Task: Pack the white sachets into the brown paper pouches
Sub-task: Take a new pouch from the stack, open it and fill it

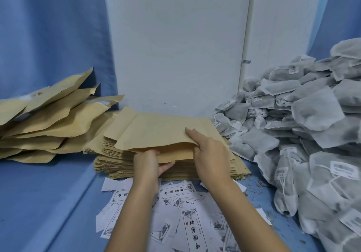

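A brown paper pouch (156, 132) is lifted off the top of a stack of flat brown pouches (175, 165) in the middle. My left hand (148, 163) grips the pouch's near edge from below, its fingers curled under the lower flap. My right hand (207, 150) pinches the upper layer at the near right corner, with the index finger lying on top. The pouch mouth gapes a little between the two hands. A big heap of white sachets (304, 130) with strings and small tags fills the right side.
Several bulging brown pouches (48, 115) are piled at the left. White printed label slips (187, 212) lie scattered on the blue cloth (48, 203) in front of the stack. A white wall panel (175, 46) stands behind, with blue curtain on both sides.
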Motion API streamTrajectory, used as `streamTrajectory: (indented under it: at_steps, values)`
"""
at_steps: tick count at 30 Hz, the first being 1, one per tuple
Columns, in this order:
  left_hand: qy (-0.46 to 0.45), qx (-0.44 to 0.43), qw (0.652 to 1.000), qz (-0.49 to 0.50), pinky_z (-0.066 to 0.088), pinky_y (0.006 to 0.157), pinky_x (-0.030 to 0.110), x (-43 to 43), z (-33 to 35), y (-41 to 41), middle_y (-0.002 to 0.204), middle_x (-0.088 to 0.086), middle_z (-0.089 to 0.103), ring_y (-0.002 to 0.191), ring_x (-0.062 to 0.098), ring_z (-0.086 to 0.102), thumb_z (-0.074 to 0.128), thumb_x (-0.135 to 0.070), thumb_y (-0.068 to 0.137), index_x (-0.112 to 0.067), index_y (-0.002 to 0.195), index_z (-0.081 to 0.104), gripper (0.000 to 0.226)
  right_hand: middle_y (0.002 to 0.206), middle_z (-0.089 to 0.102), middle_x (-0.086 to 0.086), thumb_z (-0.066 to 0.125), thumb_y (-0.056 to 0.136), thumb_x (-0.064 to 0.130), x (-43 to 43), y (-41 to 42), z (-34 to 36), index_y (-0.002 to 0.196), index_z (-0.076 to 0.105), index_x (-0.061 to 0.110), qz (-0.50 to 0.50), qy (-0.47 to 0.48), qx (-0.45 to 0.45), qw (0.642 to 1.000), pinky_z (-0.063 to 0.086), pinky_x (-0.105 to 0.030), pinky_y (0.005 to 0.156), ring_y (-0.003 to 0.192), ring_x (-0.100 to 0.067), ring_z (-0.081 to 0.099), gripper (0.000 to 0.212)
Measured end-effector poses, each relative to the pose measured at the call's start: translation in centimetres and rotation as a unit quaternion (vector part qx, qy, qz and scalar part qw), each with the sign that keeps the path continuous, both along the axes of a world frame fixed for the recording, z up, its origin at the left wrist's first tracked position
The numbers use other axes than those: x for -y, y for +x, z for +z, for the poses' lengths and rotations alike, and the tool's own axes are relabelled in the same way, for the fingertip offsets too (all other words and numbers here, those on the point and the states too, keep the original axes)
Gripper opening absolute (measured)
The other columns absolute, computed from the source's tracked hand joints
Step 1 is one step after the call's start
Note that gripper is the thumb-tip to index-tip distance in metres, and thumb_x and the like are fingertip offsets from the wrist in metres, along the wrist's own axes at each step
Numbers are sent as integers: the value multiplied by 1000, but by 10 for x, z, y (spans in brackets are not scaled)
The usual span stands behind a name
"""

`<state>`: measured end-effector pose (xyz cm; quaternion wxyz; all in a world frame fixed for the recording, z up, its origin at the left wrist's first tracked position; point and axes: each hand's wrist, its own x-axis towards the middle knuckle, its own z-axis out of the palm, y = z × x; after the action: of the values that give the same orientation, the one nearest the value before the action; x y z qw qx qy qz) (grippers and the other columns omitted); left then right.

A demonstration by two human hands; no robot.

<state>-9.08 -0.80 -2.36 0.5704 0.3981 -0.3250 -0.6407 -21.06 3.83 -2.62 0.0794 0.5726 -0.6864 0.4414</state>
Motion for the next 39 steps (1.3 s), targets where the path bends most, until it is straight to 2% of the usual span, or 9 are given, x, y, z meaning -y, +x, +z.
streamTrajectory:
  at_steps: [7, 11, 13, 18, 21, 25, 30, 33, 39]
  values:
    - [-8, 94, 995, -28, 48, 36, 19, -1, 1, 0, 80, 20, 57, 40, 26, 63, 39, 11, 91, -1, 81, 45, 16, 121, 67, -4, 37, 78, -17, 0, 9, -2, 120, 67, 24, 40, -140, 215, 966, 37, -48, 108, 97, -2, 56, 66]
    - [-14, 76, 997, -27, 50, 40, 22, 1, 1, 4, 91, 18, 58, 52, 29, 67, 41, 10, 89, 1, 89, 48, 12, 132, 58, 6, 37, 77, -16, 3, 6, -1, 116, 70, 24, 65, -125, 228, 963, 29, 4, 91, 111, 13, 48, 64]
    - [-35, 45, 998, 2, 52, 45, 24, 4, 1, 8, 97, 15, 58, 72, 28, 66, 45, 11, 87, 0, 93, 52, 14, 133, 58, 3, 37, 75, -16, 4, 5, -2, 114, 71, 22, 74, -102, 204, 971, 24, 10, 85, 111, 11, 46, 64]
    - [-173, 113, 972, 110, 46, 97, 39, 10, -1, 15, 128, 5, 55, 116, 22, 52, 49, 11, 78, -16, 135, 38, 64, 128, 61, 7, 39, 70, -16, 7, 7, -6, 111, 72, 23, 79, -65, 184, 978, 24, 10, 86, 117, -1, 54, 65]
    - [-267, 107, 945, 155, 36, 103, 27, 1, 3, 14, 140, -1, 43, 117, 6, 48, 47, 18, 73, -34, 141, 19, 90, 119, 65, 13, 40, 65, -15, 6, 7, -4, 104, 74, 27, 94, -82, 257, 958, 45, -14, 88, 106, -5, 61, 66]
    - [-317, 77, 930, 169, 39, 90, 8, 2, 4, 15, 152, -12, 26, 111, -24, 41, 55, 3, 85, -42, 115, 41, 55, 104, 65, 23, 48, 70, -9, 4, 1, 3, 100, 67, 37, 97, -123, 335, 929, 45, -11, 69, 79, 9, 60, 58]
    - [-365, 214, 892, 159, 41, 81, 9, -3, 1, 13, 132, -20, 51, 104, -11, 52, 61, -42, 87, -38, 96, 50, 15, 99, 63, 26, 55, 75, -4, 3, 3, 8, 104, 61, 34, 109, -164, 353, 915, 43, -3, 78, 97, 18, 55, 48]
    - [-386, 277, 862, 176, 44, 89, 28, -4, -1, 9, 114, -23, 56, 112, 9, 52, 49, -58, 86, -38, 103, 56, 27, 101, 61, 27, 57, 76, -1, 2, 4, 7, 105, 58, 35, 112, -179, 348, 913, 44, -6, 81, 97, 20, 54, 46]
    - [-413, 267, 854, 168, 25, 92, -2, -5, 1, 8, 125, -26, 48, 134, -1, 33, 44, -51, 87, -41, 115, 53, 31, 103, 60, 24, 61, 70, 9, 4, -1, 7, 105, 55, 32, 113, -198, 381, 896, 47, -13, 83, 96, 19, 54, 43]
